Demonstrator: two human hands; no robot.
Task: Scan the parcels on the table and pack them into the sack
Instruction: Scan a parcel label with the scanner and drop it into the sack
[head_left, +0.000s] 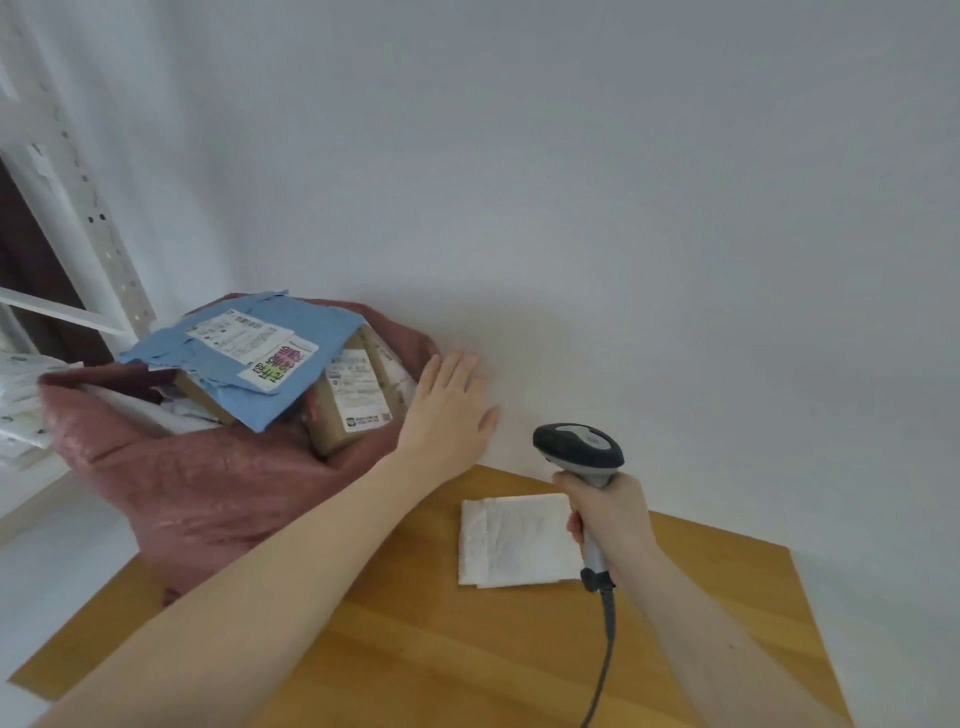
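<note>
A reddish sack (208, 483) stands open at the table's far left corner. Inside it lie a blue mailer (234, 358) with white labels, on top, and brown cardboard boxes (348, 410) beside it. My left hand (449, 410) reaches out flat, fingers straight, at the sack's right rim, holding nothing. My right hand (610, 519) grips the handle of a black and grey barcode scanner (582, 449), its cable trailing down toward me. A white padded parcel (514, 540) lies flat on the wooden table (441, 665), just left of the scanner hand.
A white metal shelf frame (78, 208) stands at the far left, with white packets (21, 400) on a low shelf behind the sack. A plain white wall runs behind the table. The table's right edge falls away near the right arm.
</note>
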